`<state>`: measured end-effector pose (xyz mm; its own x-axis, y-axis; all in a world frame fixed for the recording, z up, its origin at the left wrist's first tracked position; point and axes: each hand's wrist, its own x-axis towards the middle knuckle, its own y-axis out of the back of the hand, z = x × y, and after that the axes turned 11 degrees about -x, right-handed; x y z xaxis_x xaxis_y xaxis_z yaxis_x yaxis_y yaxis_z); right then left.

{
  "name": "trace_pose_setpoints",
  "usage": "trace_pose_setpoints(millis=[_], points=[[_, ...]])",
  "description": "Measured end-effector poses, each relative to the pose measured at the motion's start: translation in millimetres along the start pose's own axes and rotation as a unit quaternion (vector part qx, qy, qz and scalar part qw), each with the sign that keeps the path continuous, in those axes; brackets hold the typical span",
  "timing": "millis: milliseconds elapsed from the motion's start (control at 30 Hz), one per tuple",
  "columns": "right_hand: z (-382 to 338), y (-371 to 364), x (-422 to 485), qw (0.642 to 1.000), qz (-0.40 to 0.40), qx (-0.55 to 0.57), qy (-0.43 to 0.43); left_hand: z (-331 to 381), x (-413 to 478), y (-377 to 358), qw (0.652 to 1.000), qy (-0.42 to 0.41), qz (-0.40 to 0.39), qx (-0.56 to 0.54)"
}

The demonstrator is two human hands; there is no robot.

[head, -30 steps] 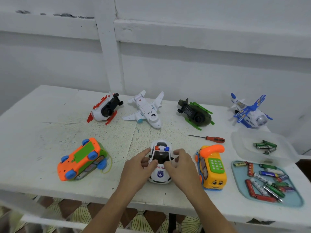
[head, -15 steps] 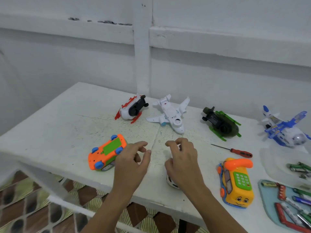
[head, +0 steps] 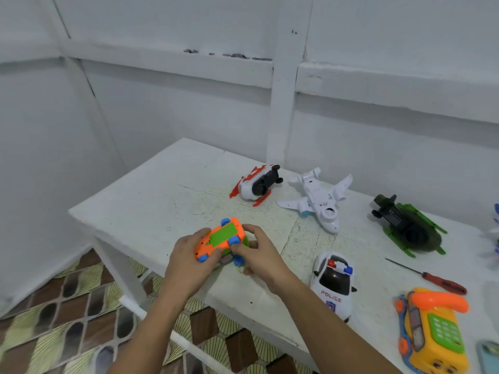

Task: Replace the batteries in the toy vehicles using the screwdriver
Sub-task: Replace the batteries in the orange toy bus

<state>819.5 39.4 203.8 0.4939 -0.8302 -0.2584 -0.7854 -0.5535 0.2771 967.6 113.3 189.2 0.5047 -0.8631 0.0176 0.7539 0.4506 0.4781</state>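
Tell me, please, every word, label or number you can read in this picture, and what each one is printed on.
"POLICE": on the bonnet of the white police car.
Too blurred to read: the badge under that word, a small mark on the dark green helicopter, and the keys of the yellow toy phone.
No text shows on the orange toy car.

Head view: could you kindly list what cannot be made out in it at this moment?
Orange toy car, head view: the left hand and right hand cover its sides; any cover screw is too small to see.
Blue toy plane, head view: cut off by the right edge.
Blue tray, head view: mostly beyond the bottom-right corner, contents unclear.
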Motion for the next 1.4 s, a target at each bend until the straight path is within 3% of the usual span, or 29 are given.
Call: trace_pose_setpoints(millis=[267,367,500,600,733,833,1000,1100,1167,1200,1267,1300,1400], points=[[-9,35,-2,0.998,0.039,0.012,0.047,23,0,-9,0.991,0.003,0.016,-0.132],[-16,64,-10,0.994,0.066,0.03,0.077,44,0,-23,0.976,0.026,-0.022,-0.216],[-24,113,-26,0.99,0.087,0.069,0.087,84,-1,-50,0.942,0.058,-0.132,-0.303],[-23,151,-42,0.989,0.104,0.054,0.088,112,-2,-74,0.918,0.063,-0.23,-0.316],[-16,198,-65,0.985,0.129,0.048,0.1,147,-5,-110,0.896,0.042,-0.303,-0.32],[-5,232,-81,0.984,0.145,0.06,0.089,169,-10,-139,0.883,0.03,-0.341,-0.321],[22,286,-97,0.986,0.097,0.129,0.045,189,-22,-184,0.871,0.051,-0.37,-0.32],[39,313,-102,0.979,0.152,0.135,-0.028,195,-27,-205,0.869,0.061,-0.368,-0.325],[54,322,-101,0.966,0.234,0.005,-0.108,196,-29,-214,0.871,0.066,-0.362,-0.325],[64,327,-99,0.948,0.252,-0.128,-0.143,197,-29,-218,0.872,0.068,-0.36,-0.324],[84,332,-94,0.878,0.208,-0.386,-0.191,197,-30,-224,0.874,0.07,-0.357,-0.322],[94,332,-91,0.843,0.177,-0.462,-0.211,198,-31,-226,0.875,0.071,-0.356,-0.321],[115,325,-86,0.79,0.128,-0.549,-0.243,199,-34,-234,0.879,0.072,-0.344,-0.321]])
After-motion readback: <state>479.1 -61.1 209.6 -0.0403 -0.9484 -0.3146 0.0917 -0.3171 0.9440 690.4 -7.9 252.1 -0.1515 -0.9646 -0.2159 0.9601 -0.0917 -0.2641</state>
